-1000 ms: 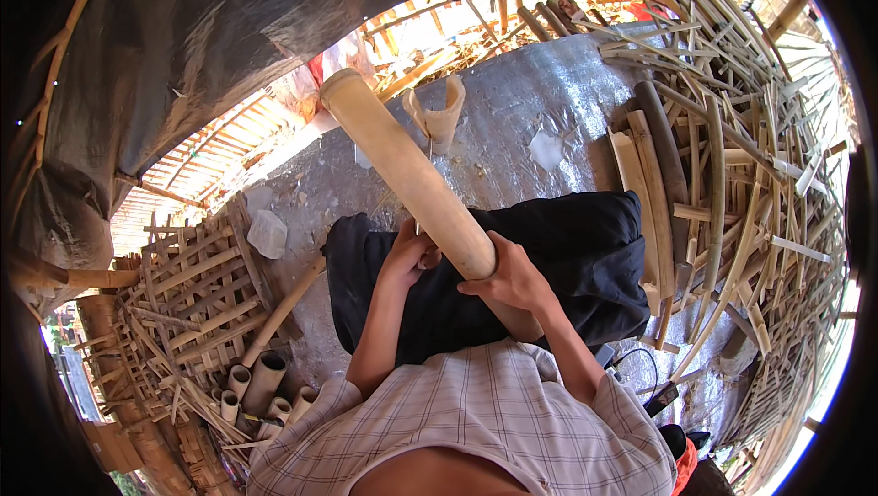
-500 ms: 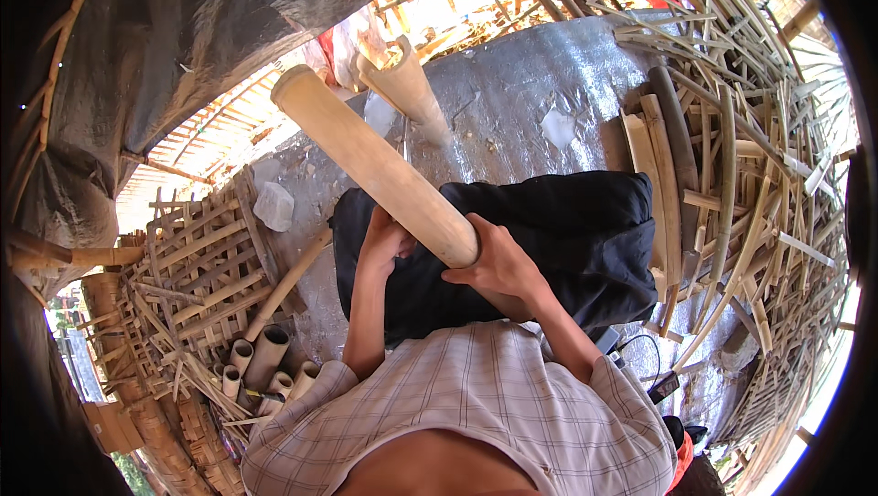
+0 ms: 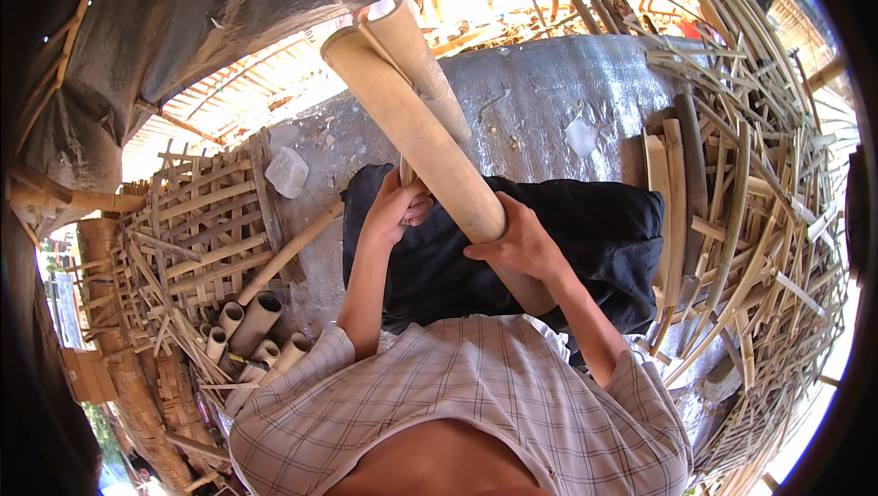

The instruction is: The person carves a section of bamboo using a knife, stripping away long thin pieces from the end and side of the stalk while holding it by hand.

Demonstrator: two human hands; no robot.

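A long, pale bamboo tube [image 3: 416, 130] slants from the upper left down toward my body, over the dark cloth on my lap. My right hand [image 3: 521, 235] is closed around its near end, thumb on top. Left of the tube, my left hand [image 3: 398, 208] is curled closed beside a narrow upright strip [image 3: 406, 169], mostly hidden; what the fingers grip I cannot make out. A hollow bamboo piece [image 3: 430, 66] lies behind the tube, close against it in view. More bamboo [image 3: 526, 290] shows below my right hand; whether both parts are one piece, I cannot tell.
A silvery sheet [image 3: 540, 85] covers the ground ahead. Bamboo strips [image 3: 759, 213] are heaped at the right, beside split lengths [image 3: 672, 213]. A woven bamboo lattice [image 3: 210, 222] and several cut tubes [image 3: 256, 322] stand at the left. A dark tarp [image 3: 210, 21] hangs above.
The tube's far end has come over beside the hollow bamboo piece, closing the gap between them in view. Both my hands keep their holds; the whole view has shifted slightly.
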